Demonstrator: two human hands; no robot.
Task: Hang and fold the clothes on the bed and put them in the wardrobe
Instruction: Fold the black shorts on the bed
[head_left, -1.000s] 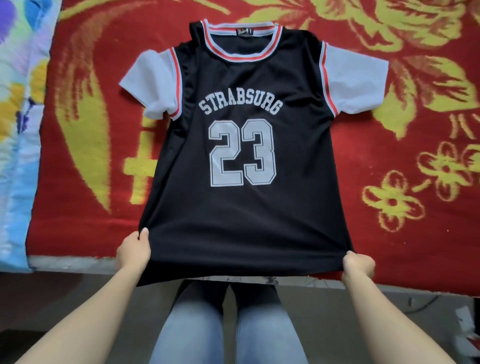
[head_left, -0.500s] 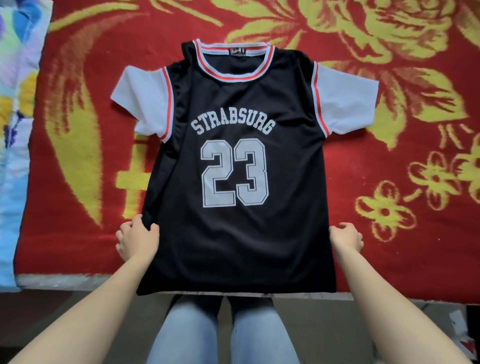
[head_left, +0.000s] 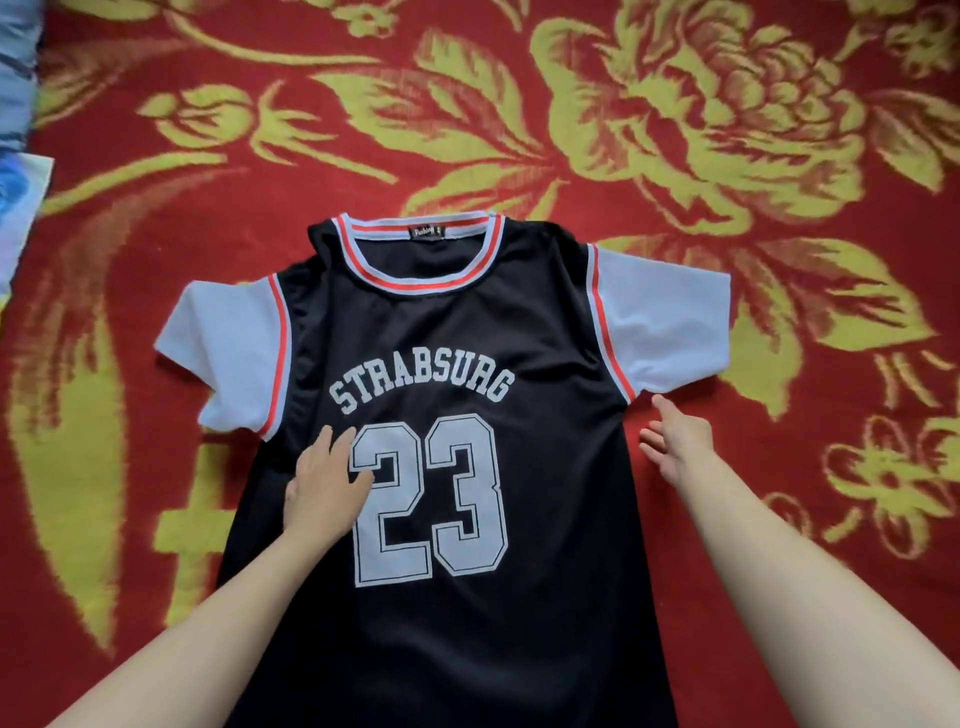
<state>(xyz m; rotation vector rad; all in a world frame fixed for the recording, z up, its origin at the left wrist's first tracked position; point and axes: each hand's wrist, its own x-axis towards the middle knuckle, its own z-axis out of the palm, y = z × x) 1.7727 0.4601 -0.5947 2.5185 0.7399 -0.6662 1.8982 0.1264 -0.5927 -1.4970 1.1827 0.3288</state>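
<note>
A black jersey (head_left: 545, 467) with white sleeves, red-and-white trim, the word STRABSURG and the number 23 lies face up and flat on the bed. My left hand (head_left: 327, 488) rests flat on its front, fingers straight, just left of the number. Off the jersey's right edge, below the right sleeve, my right hand (head_left: 675, 441) hovers over the blanket with fingers spread and holds nothing.
The bed is covered by a red blanket (head_left: 779, 519) with yellow-green flowers. A light blue patterned cloth (head_left: 15, 197) lies along the far left edge. The wardrobe is out of view.
Both hands let go of the jersey's lower edge and moved up: the left onto the chest, the right beside the right sleeve. The view moved closer over the bed.
</note>
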